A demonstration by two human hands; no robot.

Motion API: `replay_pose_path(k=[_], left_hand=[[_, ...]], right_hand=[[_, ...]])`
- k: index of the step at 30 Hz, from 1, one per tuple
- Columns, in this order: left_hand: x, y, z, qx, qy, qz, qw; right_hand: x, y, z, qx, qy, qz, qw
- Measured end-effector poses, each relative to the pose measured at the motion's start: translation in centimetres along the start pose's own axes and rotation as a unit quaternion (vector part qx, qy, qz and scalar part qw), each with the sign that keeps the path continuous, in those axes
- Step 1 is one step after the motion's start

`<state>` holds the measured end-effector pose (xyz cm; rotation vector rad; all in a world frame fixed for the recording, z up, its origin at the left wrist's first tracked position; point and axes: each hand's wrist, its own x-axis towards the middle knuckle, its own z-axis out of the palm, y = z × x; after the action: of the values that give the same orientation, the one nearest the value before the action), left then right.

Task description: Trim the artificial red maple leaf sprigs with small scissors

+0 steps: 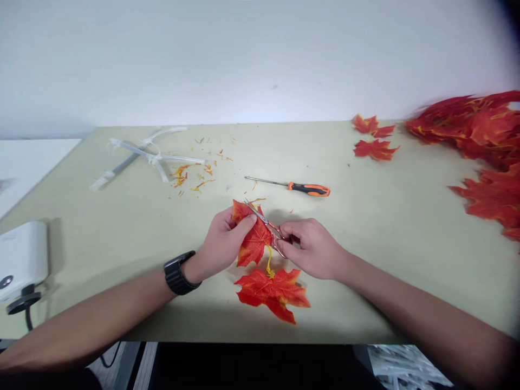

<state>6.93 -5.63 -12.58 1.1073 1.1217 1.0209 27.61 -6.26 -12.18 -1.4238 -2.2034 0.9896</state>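
My left hand [227, 238] pinches a red-orange artificial maple leaf [251, 250] between thumb and fingers, just above the table. In my right hand [314, 248] are small scissors [273, 229] with copper-coloured handles, the thumb and fingers at the loops. Their silver blades point up and left across the leaf's upper edge, close to my left thumb. A yellow stem [268, 260] joins this leaf to a second maple leaf [273, 292], which hangs or lies nearer to me. Whether the blades are fully closed is hard to make out.
An orange-black screwdriver [309, 189] lies beyond my hands. Yellow-orange trimmings [199, 176] are scattered left of it, beside tied clear plastic strips [140, 154]. Two joined leaves [376, 150] lie at the back right, near a large leaf pile [483, 130]. A white device [26, 257] stands left.
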Motion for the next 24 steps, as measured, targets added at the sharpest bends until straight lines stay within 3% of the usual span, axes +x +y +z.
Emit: replay_pose_path(k=[9,16,24], left_hand=[[-0.02,-0.01,-0.08,-0.005,-0.006,-0.002,1.000],[0.23,-0.23,-0.15,-0.072,-0.013,-0.024,0.997],[0.40,-0.66,-0.22,-0.059,0.001,-0.033,0.998]], right_hand=[[-0.10,-0.08,-0.03,0.004,-0.003,-0.002,1.000],[-0.09,-0.06,0.04,0.007,0.007,-0.001,1.000],[-0.10,-0.22,0.03,0.004,0.011,-0.013,1.000]])
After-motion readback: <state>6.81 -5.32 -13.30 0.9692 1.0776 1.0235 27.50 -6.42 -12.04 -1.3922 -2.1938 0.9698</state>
